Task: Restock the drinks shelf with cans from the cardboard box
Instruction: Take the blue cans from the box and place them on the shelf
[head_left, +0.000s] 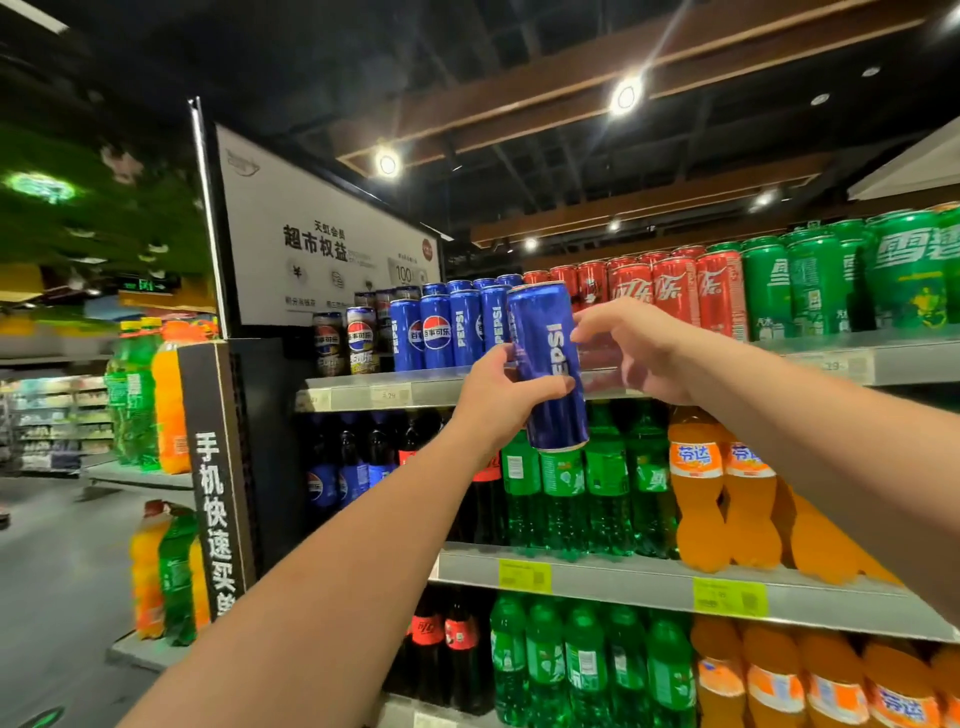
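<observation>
My left hand (501, 397) grips a tall blue Pepsi can (548, 364) around its lower half and holds it upright, slightly tilted, in front of the top shelf (353, 397). My right hand (636, 351) is just right of the can, fingers spread, fingertips touching or almost touching its upper right side. Behind the can stands a row of blue Pepsi cans (441, 330); to their right are red cola cans (675, 291) and green cans (810, 280). No cardboard box is in view.
Below the top shelf are two shelves of bottles: dark cola, green soda (566, 499) and orange soda (698, 488). A black pillar with white lettering (213, 483) and a white sign (322, 244) stand on the left. The aisle floor lies at far left.
</observation>
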